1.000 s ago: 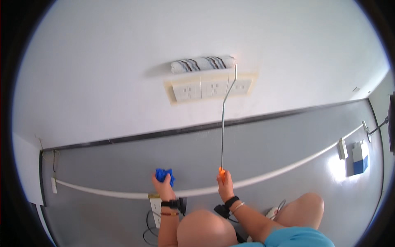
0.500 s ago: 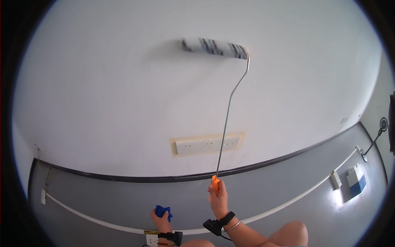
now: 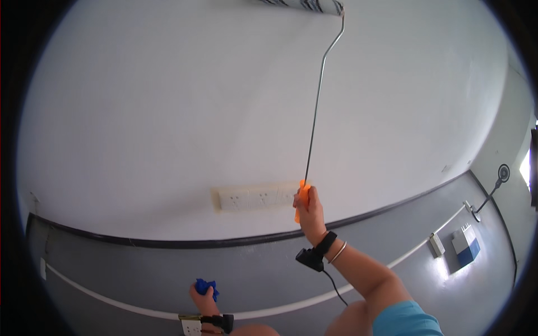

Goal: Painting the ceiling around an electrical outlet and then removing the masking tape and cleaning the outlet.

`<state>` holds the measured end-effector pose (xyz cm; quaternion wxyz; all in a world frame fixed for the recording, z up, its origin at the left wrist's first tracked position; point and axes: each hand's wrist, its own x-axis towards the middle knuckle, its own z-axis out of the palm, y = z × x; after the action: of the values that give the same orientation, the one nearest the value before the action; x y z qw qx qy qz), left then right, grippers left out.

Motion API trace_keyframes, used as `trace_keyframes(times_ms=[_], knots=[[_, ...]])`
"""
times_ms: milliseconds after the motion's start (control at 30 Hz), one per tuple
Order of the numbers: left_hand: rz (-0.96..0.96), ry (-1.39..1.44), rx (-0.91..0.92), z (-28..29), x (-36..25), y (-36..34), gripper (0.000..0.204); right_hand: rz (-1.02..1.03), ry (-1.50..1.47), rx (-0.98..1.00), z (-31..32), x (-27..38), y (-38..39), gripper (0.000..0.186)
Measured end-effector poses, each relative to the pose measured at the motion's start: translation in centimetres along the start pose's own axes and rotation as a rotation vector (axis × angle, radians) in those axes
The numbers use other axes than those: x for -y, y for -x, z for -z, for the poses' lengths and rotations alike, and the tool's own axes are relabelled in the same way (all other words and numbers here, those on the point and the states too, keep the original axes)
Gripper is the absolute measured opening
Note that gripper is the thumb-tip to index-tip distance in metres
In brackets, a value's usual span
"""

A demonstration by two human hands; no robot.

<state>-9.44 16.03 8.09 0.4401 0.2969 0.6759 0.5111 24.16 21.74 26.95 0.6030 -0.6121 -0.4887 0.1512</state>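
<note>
The right hand [image 3: 311, 210] is closed around the orange handle [image 3: 304, 197] of a paint roller [image 3: 316, 112], the thumb lying along it and the fingers wrapped over. The left hand [image 3: 203, 301], lower and well apart, has its fingers curled around a crumpled blue wad [image 3: 207, 288]; whether it is cloth or plastic I cannot tell. A black device [image 3: 311, 259] and a bracelet [image 3: 337, 253] sit on the right wrist.

From the handle the thin metal rod [image 3: 324, 56] runs up to the roller cover [image 3: 311, 5], white with dark stripes. It appears to lie against the white wall [image 3: 140, 112], partly cut off by the upper edge of the view.

Beside the right hand is a row of 3 white sockets [image 3: 262, 197], bordered by pale yellow tape [image 3: 215, 200]; the hand partly covers the rightmost end. Rolling looks under way: the taping around the sockets is done and remains in place. The wall is so evenly white that I cannot tell which parts are coated and which are left.

Farther out are a dark baseboard [image 3: 168, 244], a grey floor [image 3: 145, 274] with a white cable cover [image 3: 140, 311], and a blue-and-white box [image 3: 466, 246] at the right.
</note>
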Motion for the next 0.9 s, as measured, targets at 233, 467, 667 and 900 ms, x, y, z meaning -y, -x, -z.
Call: trace_keyframes(times_ms=[233,467,667,900], knots=[[-0.123,-0.125,0.085,0.8,0.5,-1.5,0.051,-0.199,0.010,0.182,2.0,-6.3,5.8,0.026],[-0.135,-0.149,0.137,1.1,-0.8,-0.9,0.049,-0.310,0.050,0.327,2.4,-14.0,15.0,0.030],[-0.152,-0.186,0.138,1.6,0.2,-1.2,0.047,-0.446,0.042,0.422,2.5,-17.3,20.8,0.031],[-0.116,-0.169,0.175,1.5,-0.4,-1.0,0.047,-0.548,0.005,0.454,2.7,-17.9,25.8,0.028]])
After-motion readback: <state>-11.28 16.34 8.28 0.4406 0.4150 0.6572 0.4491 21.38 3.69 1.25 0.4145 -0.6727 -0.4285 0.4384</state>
